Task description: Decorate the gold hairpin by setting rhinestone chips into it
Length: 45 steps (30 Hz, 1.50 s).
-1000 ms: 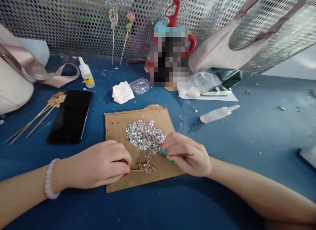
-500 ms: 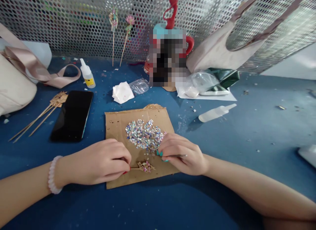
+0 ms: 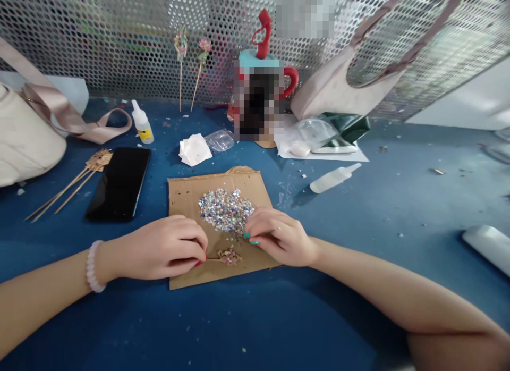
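My left hand (image 3: 169, 249), with a pale bead bracelet at the wrist, pinches the thin stem of a hairpin ornament (image 3: 230, 256). Its small pink and gold head lies over the lower part of a cardboard sheet (image 3: 185, 190). My right hand (image 3: 281, 235) is closed, its fingertips at the lower right edge of a pile of glittering rhinestones (image 3: 225, 209). A slim tool (image 3: 276, 229) is in its grip, with only a short end showing; its kind and working tip are hidden by the fingers.
Left of the cardboard lie a black phone (image 3: 119, 185) and gold hairpins (image 3: 98, 161). A glue bottle (image 3: 142, 124), crumpled tissue (image 3: 195, 149) and a red-handled cup (image 3: 261, 62) stand farther back. A white applicator bottle (image 3: 334, 178) lies right; bags flank the mesh wall.
The view has shifted slightly. My right hand has turned, so less of its slim tool shows. The left hand keeps hold of the hairpin ornament.
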Tool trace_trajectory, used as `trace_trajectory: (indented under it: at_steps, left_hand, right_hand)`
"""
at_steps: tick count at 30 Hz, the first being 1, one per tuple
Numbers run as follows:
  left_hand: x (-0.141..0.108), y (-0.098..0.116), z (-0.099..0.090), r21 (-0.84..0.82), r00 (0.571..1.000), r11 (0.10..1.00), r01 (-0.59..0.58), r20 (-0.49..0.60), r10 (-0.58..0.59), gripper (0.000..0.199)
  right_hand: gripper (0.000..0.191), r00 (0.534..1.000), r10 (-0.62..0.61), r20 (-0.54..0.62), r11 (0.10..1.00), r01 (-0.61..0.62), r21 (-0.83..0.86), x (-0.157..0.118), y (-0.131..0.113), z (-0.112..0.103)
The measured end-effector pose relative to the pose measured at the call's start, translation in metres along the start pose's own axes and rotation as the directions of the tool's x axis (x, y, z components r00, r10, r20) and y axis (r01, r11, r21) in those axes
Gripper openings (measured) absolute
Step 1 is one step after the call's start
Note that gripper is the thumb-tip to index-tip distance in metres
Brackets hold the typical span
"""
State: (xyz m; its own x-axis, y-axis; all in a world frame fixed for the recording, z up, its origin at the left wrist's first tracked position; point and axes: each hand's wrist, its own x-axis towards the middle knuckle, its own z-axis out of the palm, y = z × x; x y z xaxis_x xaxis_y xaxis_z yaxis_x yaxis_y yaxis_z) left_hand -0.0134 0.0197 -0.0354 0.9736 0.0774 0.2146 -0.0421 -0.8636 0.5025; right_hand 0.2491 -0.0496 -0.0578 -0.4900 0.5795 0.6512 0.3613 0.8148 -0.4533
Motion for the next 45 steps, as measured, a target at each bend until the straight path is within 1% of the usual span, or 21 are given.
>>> trace_trajectory:
  at_steps: [5,10,18,19,21,22,24,26,31,36,39,45]
  left_hand:
    - [0.002,0.001,-0.001,-0.017,0.999,0.999,0.031,-0.019,-0.031,0.017]
    - [0.005,0.001,-0.001,-0.029,0.998,0.998,0.053,-0.030,-0.054,0.017]
    - [0.004,0.001,0.002,-0.043,0.994,0.996,0.075,-0.073,-0.078,0.014]
    - [0.004,0.001,0.003,-0.041,0.994,0.996,0.079,-0.076,-0.082,0.014]
    - [0.003,0.001,0.003,-0.037,0.993,0.996,0.085,-0.078,-0.088,0.012]
    - [0.003,0.001,0.004,-0.033,0.993,0.995,0.092,-0.077,-0.094,0.012]
    - [0.002,0.001,0.004,-0.022,0.992,0.994,0.104,-0.072,-0.105,0.018]
    - [0.001,0.002,0.004,-0.008,0.991,0.994,0.112,-0.068,-0.112,0.025]
    - [0.001,0.001,0.002,0.014,0.991,0.993,0.114,-0.065,-0.113,0.026]
    - [0.005,0.001,0.002,-0.011,0.989,0.993,0.120,-0.091,-0.121,0.020]
    - [0.007,0.003,0.002,-0.034,0.986,0.991,0.130,-0.105,-0.133,0.018]
    - [0.009,0.006,0.001,-0.052,0.984,0.991,0.126,-0.116,-0.132,0.016]
  right_hand:
    - [0.008,1.000,-0.002,-0.020,0.999,0.001,-0.035,0.001,0.001,0.002]
    - [0.009,0.999,-0.008,-0.034,0.994,0.004,-0.111,0.002,0.000,0.004]
    - [0.010,0.994,-0.106,-0.040,0.976,0.096,-0.194,-0.004,0.005,0.010]
    - [0.011,0.994,-0.103,-0.036,0.975,0.094,-0.199,-0.006,0.006,0.011]
    - [0.024,0.996,-0.086,-0.026,0.975,0.079,-0.206,-0.009,0.009,0.011]
    - [0.027,0.997,-0.071,-0.021,0.975,0.065,-0.210,-0.011,0.010,0.011]
    - [0.031,0.999,-0.045,-0.020,0.974,0.039,-0.222,-0.013,0.012,0.012]
    - [0.031,0.999,-0.024,-0.023,0.972,0.018,-0.235,-0.014,0.012,0.012]
    - [0.029,1.000,0.010,-0.013,0.963,-0.013,-0.269,-0.014,0.014,0.013]
    - [0.028,0.998,0.061,0.000,0.955,-0.059,-0.290,-0.017,0.016,0.011]
    - [0.027,0.997,0.079,-0.016,0.951,-0.081,-0.297,-0.018,0.015,0.009]
    - [0.016,0.996,0.065,-0.069,0.949,-0.083,-0.304,-0.012,0.007,0.008]
